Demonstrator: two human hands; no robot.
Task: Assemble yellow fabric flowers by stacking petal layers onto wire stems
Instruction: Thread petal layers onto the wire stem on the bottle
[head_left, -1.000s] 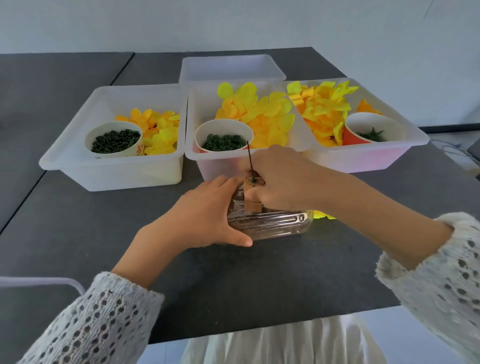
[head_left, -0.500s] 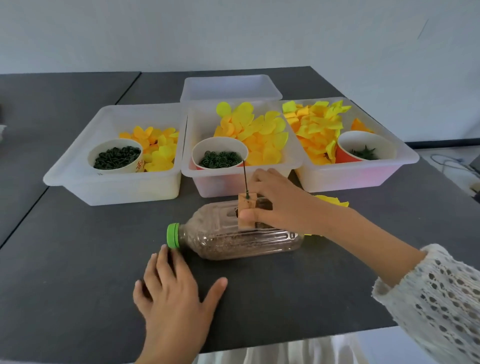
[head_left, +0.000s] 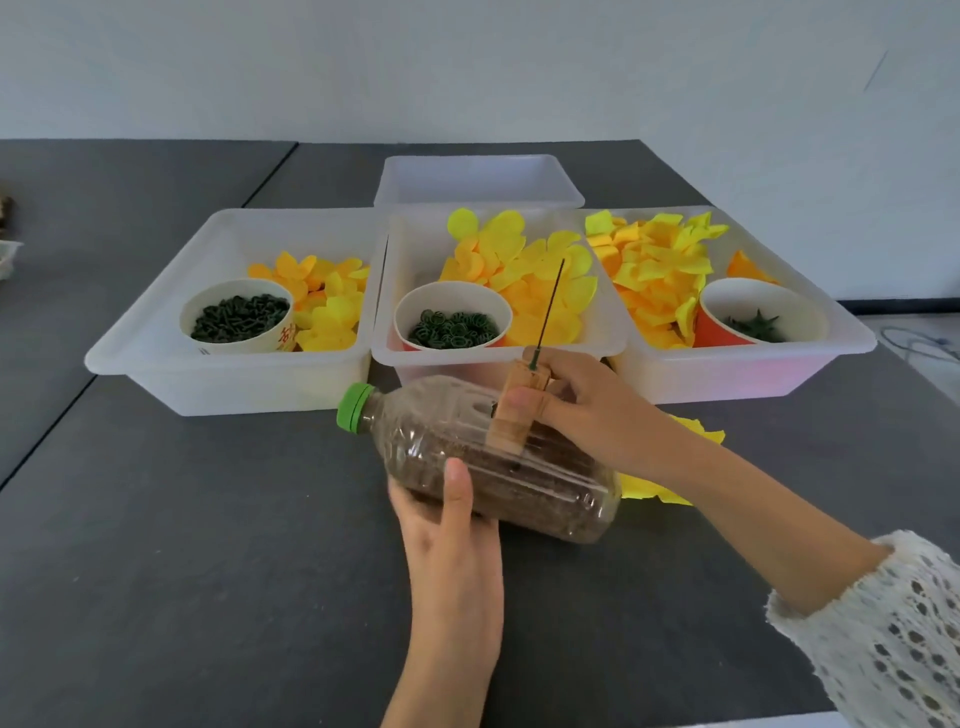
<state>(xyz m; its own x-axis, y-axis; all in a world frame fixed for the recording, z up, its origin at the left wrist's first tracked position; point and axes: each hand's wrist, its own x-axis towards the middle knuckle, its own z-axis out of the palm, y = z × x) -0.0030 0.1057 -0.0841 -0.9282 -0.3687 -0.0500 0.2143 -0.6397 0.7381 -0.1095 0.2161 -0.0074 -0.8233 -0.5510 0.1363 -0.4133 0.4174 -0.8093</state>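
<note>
- Translucent white plastic bin (head_left: 156, 358), far to the left of both hands, holds a white paper cup of dark green loops (head_left: 239, 317) and a small heap of yellow-orange fabric petal layers (head_left: 324, 301) just beside the cup.
- Green screw cap (head_left: 355, 407) closes the neck of a clear ribbed plastic bottle filled with brown grains (head_left: 467, 447), which lies on its side on the dark grey tabletop (head_left: 208, 571) with the cap pointing left, away from the hands.
- Left hand (head_left: 452, 540) reaches up from the near edge and grips the bottle's near side: the thumb lies up across the wall, and the fingers curl under it out of sight.
- Middle white plastic bin (head_left: 488, 356), just beyond the hands, holds a red paper cup of dark green rings (head_left: 453, 322) and a pile of round yellow fabric petals (head_left: 524, 270). A further white plastic tub (head_left: 478, 179) sits behind it.
- Thin dark green wire stem (head_left: 549, 306) stands up, tilted slightly right, from a small tan wooden block (head_left: 517, 410) sitting on top of the bottle, between the two hands.
- Right hand (head_left: 592, 410) pinches that block, thumb on its near face and fingers curled behind it.
- Yellow fabric pieces lying on the table (head_left: 670, 467) show under the right wrist, behind the bottle's base.
- Right white plastic bin (head_left: 831, 358), beyond the right forearm, holds a heap of pointed yellow fabric petals (head_left: 654, 270) and a red-and-white paper cup of green spiky pieces (head_left: 758, 317).
- White open-knit sleeve (head_left: 883, 623) covers the right forearm at the lower right.
</note>
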